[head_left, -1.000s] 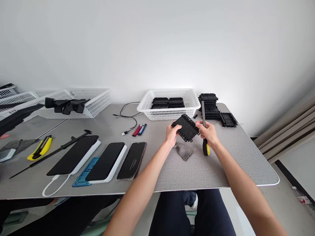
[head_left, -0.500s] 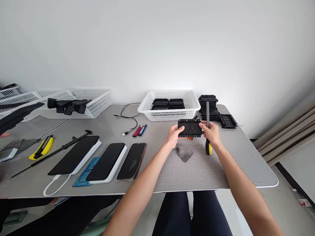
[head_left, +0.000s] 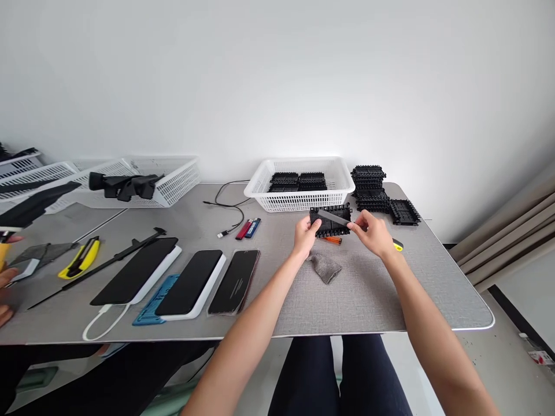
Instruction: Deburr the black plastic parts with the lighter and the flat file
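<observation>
Panel and tool in two bare hands, at the centre of the frame. The left hand [head_left: 306, 236] has its fingers clamped on the left end of a black toothed panel [head_left: 327, 227], thumb on the upper face. The panel is held above the table [head_left: 373, 300], just below a white basket [head_left: 295, 202] in the picture. The right hand [head_left: 370, 232] has its fingers closed on a flat-bladed tool [head_left: 335, 218]; the grey blade slants across the panel's face toward the left thumb, though whether it touches cannot be told. The yellow part of the tool's handle shows to the right of that hand.

An orange item [head_left: 333, 240] shows partly beneath the panel's lower edge; a crumpled grey cloth [head_left: 327, 268] lies below it in the frame. Inside the basket lie further black panels [head_left: 298, 181]. Right of the basket rises a panel stack [head_left: 370, 190], with a single panel [head_left: 404, 212] just beside it.

Left of centre are a red stick [head_left: 243, 229] and a blue stick [head_left: 252, 228], side by side, near a black cable [head_left: 236, 206]. At lower left lie three dark-screened devices, the rightmost device [head_left: 234, 282] nearest the left forearm. A yellow cutter [head_left: 80, 258] lies farther left; another person's hand [head_left: 5, 289] enters at the left edge.
</observation>
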The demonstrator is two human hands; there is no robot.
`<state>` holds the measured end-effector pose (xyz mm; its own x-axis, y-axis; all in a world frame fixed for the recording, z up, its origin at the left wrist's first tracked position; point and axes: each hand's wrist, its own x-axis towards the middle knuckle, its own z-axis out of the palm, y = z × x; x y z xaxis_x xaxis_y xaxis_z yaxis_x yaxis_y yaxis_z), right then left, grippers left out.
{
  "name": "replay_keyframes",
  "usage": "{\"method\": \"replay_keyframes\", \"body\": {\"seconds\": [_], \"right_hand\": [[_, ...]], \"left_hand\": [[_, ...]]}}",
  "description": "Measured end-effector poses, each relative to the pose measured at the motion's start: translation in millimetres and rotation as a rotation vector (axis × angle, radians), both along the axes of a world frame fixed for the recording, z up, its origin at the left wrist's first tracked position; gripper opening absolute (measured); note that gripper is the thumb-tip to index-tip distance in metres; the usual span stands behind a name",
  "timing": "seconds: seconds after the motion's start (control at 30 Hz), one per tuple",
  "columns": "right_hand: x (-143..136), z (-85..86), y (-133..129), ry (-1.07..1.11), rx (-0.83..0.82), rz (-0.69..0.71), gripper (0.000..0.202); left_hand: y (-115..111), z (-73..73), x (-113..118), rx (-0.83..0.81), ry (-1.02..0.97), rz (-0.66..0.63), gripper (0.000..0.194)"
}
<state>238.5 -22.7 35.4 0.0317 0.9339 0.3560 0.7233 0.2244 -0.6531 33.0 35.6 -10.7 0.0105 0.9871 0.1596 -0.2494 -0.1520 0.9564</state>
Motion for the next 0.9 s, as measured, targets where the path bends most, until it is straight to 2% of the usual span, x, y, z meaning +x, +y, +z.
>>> {"method": "replay_keyframes", "body": {"seconds": [0.27, 0.53, 0.7, 0.9], "right_hand": [[-27.0, -3.9, -5.8, 0.058, -0.034, -0.042, 0.030], [-11.7, 0.0, -4.3, 0.051, -0.004, -0.153, 0.030], [-17.7, 2.0, -6.9, 0.004, -0.034, -0.126, 0.032], [-11.6, 3.4, -7.2, -0.021, -0.014, -0.200, 0.031]], "left_hand": [[-3.4, -2.4, 7.0, 0.045, 0.025, -0.031, 0.035], [-4.7, 1.7, 5.2, 0.034, 0.003, -0.028, 0.041], [-3.3, 4.4, 2.3, 0.024, 0.011, -0.041, 0.044], [-3.3, 5.5, 1.9, 0.019, 0.010, -0.027, 0.045]]}}
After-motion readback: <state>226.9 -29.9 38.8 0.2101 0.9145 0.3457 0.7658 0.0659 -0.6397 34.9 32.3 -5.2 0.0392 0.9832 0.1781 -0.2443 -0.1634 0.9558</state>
